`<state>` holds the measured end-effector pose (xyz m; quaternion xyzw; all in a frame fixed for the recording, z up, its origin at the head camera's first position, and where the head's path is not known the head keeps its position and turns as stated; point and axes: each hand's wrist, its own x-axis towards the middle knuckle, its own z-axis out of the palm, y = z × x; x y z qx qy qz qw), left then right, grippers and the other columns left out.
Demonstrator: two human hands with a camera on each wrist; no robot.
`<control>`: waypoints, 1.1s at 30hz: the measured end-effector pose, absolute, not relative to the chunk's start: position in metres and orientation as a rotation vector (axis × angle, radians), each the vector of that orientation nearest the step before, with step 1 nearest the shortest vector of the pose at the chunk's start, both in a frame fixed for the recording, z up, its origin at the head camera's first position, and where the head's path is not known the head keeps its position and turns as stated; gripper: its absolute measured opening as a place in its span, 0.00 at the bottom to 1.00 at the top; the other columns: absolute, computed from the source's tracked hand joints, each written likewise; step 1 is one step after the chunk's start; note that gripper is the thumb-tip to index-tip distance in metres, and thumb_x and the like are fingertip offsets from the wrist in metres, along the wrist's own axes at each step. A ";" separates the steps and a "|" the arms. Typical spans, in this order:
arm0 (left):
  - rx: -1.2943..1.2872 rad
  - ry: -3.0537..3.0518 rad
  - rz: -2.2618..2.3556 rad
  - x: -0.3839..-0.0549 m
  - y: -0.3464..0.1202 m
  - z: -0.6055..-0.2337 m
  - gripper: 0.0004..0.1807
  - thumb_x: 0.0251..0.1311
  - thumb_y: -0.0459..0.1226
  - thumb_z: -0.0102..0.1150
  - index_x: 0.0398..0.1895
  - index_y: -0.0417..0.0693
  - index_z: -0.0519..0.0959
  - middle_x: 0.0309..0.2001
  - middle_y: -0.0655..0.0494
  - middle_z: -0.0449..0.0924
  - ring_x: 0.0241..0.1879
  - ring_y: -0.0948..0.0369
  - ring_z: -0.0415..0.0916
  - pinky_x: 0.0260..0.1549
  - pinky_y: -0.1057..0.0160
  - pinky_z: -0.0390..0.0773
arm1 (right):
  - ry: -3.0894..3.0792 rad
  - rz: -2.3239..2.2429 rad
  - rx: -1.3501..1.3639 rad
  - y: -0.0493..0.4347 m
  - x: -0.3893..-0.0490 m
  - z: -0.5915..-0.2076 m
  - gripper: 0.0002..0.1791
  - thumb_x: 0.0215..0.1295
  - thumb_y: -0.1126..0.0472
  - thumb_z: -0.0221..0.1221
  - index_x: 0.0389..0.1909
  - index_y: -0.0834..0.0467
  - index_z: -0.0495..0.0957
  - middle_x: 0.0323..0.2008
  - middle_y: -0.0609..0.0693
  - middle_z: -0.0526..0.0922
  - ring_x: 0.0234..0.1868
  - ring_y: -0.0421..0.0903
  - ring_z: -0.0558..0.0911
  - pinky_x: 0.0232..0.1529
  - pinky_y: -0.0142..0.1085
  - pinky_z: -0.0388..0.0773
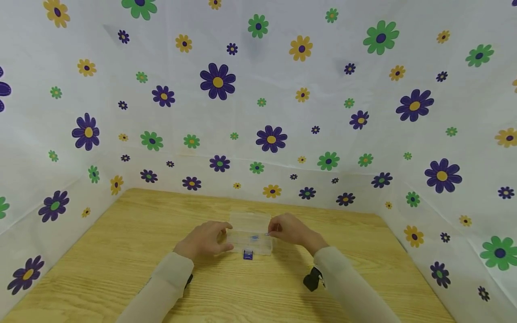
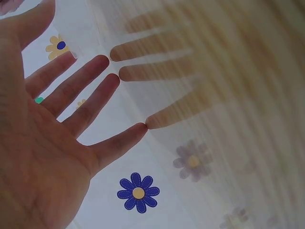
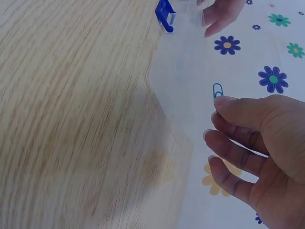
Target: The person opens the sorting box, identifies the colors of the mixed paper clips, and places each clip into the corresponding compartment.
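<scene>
A clear plastic box (image 1: 262,249) lies on the wooden table with its transparent lid (image 1: 249,220) folded back. Inside it is a small cluster of blue paper clips (image 1: 254,237). At the box's front edge is a dark blue latch-like piece (image 1: 248,255). Over the right end of the box, my right hand (image 1: 290,230) pinches a single blue paper clip (image 3: 218,88) between thumb and forefinger. My left hand (image 1: 205,238) rests at the box's left end, thumb and forefinger spread beside it. In the left wrist view its fingers (image 2: 97,102) are extended, fingertips against the glossy tabletop.
A white flowered cloth (image 1: 242,112) stands along the back and both sides of the table (image 1: 133,233). A black wrist device (image 1: 312,279) hangs under the right sleeve, and another shows partly beside the left sleeve (image 1: 165,278).
</scene>
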<state>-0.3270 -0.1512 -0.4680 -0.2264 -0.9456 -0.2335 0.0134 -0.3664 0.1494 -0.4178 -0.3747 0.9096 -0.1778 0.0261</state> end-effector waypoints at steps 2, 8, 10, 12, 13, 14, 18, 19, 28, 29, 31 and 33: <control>-0.694 -2.950 -0.735 -0.327 -0.151 -0.469 0.32 0.61 0.54 0.70 0.64 0.47 0.79 0.51 0.54 0.84 0.51 0.55 0.79 0.60 0.47 0.79 | 2.804 -0.553 -1.159 0.147 -0.367 -0.418 0.03 0.69 0.65 0.65 0.34 0.57 0.86 0.33 0.47 0.88 0.31 0.36 0.79 0.37 0.29 0.80; -0.679 -2.955 -0.718 -0.328 -0.151 -0.470 0.32 0.60 0.55 0.70 0.64 0.49 0.79 0.51 0.55 0.84 0.51 0.56 0.79 0.60 0.47 0.79 | 2.807 -0.573 -1.108 0.140 -0.369 -0.418 0.03 0.69 0.64 0.65 0.35 0.59 0.86 0.33 0.47 0.88 0.32 0.37 0.78 0.38 0.30 0.79; -0.666 -2.965 -0.734 -0.327 -0.151 -0.470 0.33 0.60 0.54 0.71 0.64 0.49 0.79 0.52 0.55 0.84 0.52 0.55 0.79 0.61 0.46 0.78 | 2.799 -0.584 -1.089 0.138 -0.369 -0.420 0.03 0.69 0.65 0.65 0.35 0.58 0.87 0.34 0.47 0.88 0.33 0.37 0.78 0.39 0.30 0.80; -0.661 -2.978 -0.747 -0.326 -0.151 -0.471 0.33 0.60 0.55 0.70 0.65 0.50 0.78 0.52 0.55 0.84 0.53 0.55 0.79 0.62 0.46 0.78 | 2.790 -0.587 -1.075 0.136 -0.368 -0.421 0.03 0.69 0.65 0.66 0.35 0.57 0.87 0.34 0.46 0.88 0.33 0.38 0.78 0.40 0.31 0.80; -0.659 -2.986 -0.752 -0.325 -0.151 -0.472 0.33 0.60 0.55 0.70 0.65 0.50 0.78 0.53 0.55 0.84 0.53 0.55 0.79 0.63 0.46 0.77 | 2.786 -0.587 -1.078 0.135 -0.368 -0.422 0.03 0.69 0.65 0.66 0.35 0.56 0.87 0.34 0.46 0.88 0.33 0.38 0.78 0.41 0.31 0.80; -0.658 -2.989 -0.757 -0.325 -0.150 -0.473 0.33 0.60 0.55 0.70 0.65 0.50 0.78 0.53 0.55 0.83 0.53 0.55 0.78 0.63 0.46 0.77 | 2.779 -0.588 -1.084 0.134 -0.367 -0.423 0.03 0.68 0.65 0.66 0.35 0.56 0.87 0.34 0.46 0.88 0.34 0.38 0.79 0.41 0.31 0.81; -0.666 -2.986 -0.745 -0.325 -0.150 -0.476 0.33 0.60 0.55 0.70 0.65 0.51 0.78 0.53 0.55 0.84 0.53 0.55 0.79 0.63 0.46 0.77 | 2.778 -0.565 -1.156 0.131 -0.366 -0.425 0.03 0.68 0.67 0.66 0.35 0.58 0.87 0.34 0.48 0.88 0.33 0.38 0.80 0.40 0.31 0.81; -0.663 -2.983 -0.744 -0.325 -0.150 -0.476 0.33 0.60 0.55 0.70 0.65 0.51 0.78 0.53 0.55 0.84 0.53 0.56 0.79 0.63 0.46 0.77 | 2.780 -0.560 -1.182 0.130 -0.366 -0.424 0.03 0.68 0.67 0.66 0.35 0.59 0.87 0.34 0.49 0.89 0.33 0.38 0.80 0.40 0.31 0.81; -0.649 -2.971 -0.753 -0.329 -0.150 -0.473 0.33 0.60 0.55 0.70 0.65 0.50 0.78 0.54 0.55 0.84 0.54 0.55 0.79 0.63 0.47 0.77 | 2.787 -0.550 -1.230 0.123 -0.369 -0.420 0.03 0.68 0.68 0.65 0.35 0.60 0.87 0.34 0.50 0.89 0.31 0.36 0.79 0.38 0.28 0.79; -0.650 -2.969 -0.755 -0.330 -0.151 -0.473 0.33 0.60 0.55 0.70 0.65 0.50 0.78 0.55 0.55 0.84 0.55 0.55 0.79 0.64 0.46 0.77 | 2.787 -0.547 -1.227 0.122 -0.369 -0.419 0.03 0.68 0.68 0.65 0.35 0.60 0.87 0.34 0.50 0.89 0.31 0.37 0.79 0.38 0.28 0.79; -0.650 -2.971 -0.758 -0.330 -0.151 -0.472 0.33 0.60 0.55 0.70 0.65 0.50 0.78 0.56 0.55 0.84 0.57 0.54 0.79 0.65 0.45 0.76 | 2.783 -0.543 -1.224 0.121 -0.369 -0.417 0.03 0.68 0.68 0.65 0.36 0.60 0.87 0.34 0.50 0.89 0.32 0.37 0.79 0.38 0.29 0.80; -0.653 -2.971 -0.759 -0.330 -0.152 -0.472 0.33 0.60 0.55 0.70 0.65 0.51 0.78 0.57 0.55 0.83 0.58 0.54 0.78 0.65 0.45 0.76 | 2.780 -0.536 -1.227 0.119 -0.368 -0.416 0.03 0.68 0.68 0.65 0.36 0.60 0.87 0.35 0.50 0.89 0.32 0.38 0.80 0.39 0.30 0.80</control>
